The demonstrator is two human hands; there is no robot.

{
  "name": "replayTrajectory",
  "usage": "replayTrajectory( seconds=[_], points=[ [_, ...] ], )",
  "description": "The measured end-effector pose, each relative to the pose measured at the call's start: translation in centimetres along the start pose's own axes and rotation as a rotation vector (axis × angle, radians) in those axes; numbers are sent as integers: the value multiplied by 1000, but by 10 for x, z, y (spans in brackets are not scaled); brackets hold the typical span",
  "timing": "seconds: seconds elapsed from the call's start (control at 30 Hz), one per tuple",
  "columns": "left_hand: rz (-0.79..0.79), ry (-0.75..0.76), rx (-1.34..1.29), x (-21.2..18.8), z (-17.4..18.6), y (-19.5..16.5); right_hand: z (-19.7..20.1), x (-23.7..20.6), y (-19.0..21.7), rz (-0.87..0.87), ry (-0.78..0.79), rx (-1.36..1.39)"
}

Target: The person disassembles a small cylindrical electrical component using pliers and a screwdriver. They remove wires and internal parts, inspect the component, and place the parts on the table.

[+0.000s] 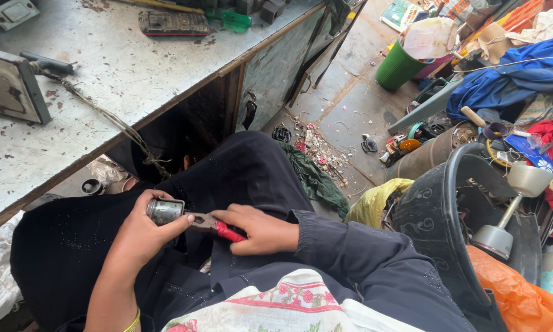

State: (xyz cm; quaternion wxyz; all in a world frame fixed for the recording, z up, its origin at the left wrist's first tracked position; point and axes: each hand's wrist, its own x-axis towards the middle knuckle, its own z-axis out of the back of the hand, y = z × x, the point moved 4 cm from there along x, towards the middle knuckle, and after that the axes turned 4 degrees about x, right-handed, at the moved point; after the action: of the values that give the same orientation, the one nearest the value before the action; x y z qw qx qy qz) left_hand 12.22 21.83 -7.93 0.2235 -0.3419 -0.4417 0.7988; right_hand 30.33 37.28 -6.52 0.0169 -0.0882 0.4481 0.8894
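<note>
Metal cylinder (164,211) in left hand (142,237), pliers (215,226) in right hand (261,229)

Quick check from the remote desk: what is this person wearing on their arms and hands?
The right arm is covered to the wrist by a long black sleeve with faint dotted trim near the cuff. The left arm is bare to the elbow, with a thin yellow bangle on it. Both hands, left hand and right hand, are bare: no gloves, no rings visible.

Before me, worn grey workbench (135,67), on it an old phone (174,23), green bottle (232,20), frayed cord (113,120), metal plate (9,86)
</note>
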Motion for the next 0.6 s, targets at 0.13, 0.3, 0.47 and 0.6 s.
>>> replayTrajectory(
  seconds=[0.13,0.3,0.47,0.6],
  points=[
    [-34,2,-1,-2,-1,-7,5,0,4,52,-94,-64],
    [-58,100,-112,-7,4,-9,8,3,-4,-10,-91,181],
    [-406,208,-437,-13,12,-12,10,2,-9,-102,170,809],
    [-370,114,-429,-10,7,-6,6,-3,-3,-155,323,1047]
  ],
)
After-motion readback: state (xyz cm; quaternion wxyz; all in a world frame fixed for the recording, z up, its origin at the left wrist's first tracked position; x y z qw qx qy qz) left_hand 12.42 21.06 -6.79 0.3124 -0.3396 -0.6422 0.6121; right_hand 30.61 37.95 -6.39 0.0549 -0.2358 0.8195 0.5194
